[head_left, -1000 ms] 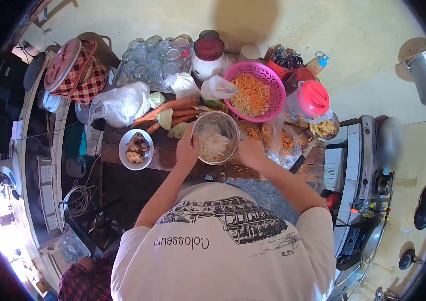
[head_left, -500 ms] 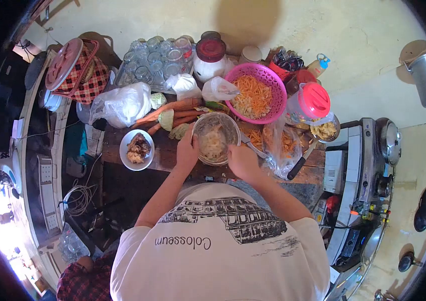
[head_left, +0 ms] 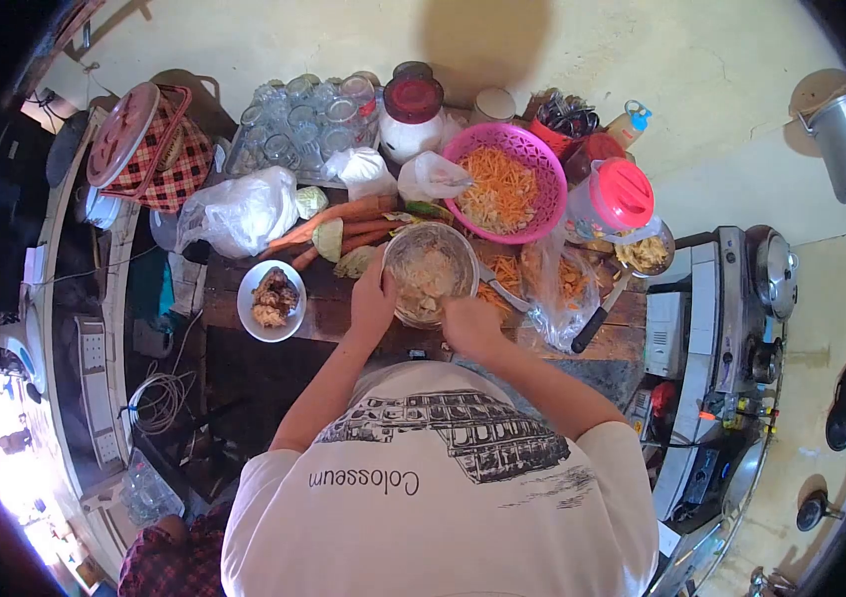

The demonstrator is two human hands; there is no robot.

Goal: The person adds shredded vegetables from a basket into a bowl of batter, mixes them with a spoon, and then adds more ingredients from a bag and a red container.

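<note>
A round metal bowl (head_left: pixel 470 261) of pale, lumpy mixture (head_left: pixel 428 276) stands at the table's near edge. My left hand (head_left: pixel 373 301) is closed on its left rim. My right hand (head_left: pixel 470 324) is closed like a fist at the lower right rim; what it grips is hidden. Left of the bowl sits a white bowl (head_left: pixel 246 301) with dark and pale food. Whole carrots (head_left: pixel 363 209) and a cut piece of cabbage (head_left: pixel 328 240) lie behind the metal bowl. A knife (head_left: pixel 597 316) with a black handle rests to the right, near a clear plastic bag (head_left: pixel 547 289).
Behind stand a pink basket (head_left: pixel 556 189) of shredded carrot, a red-lidded jar (head_left: pixel 413 129), a tray of glasses (head_left: pixel 308 129) and a pink-lidded jug (head_left: pixel 622 194). A stove (head_left: pixel 731 308) is at right. Part of another person in checked cloth (head_left: pixel 174 557) shows at lower left.
My right hand has moved slightly left and down along the rim. The mixture has shifted and looks more spread out in the bowl. My left hand keeps its hold.
</note>
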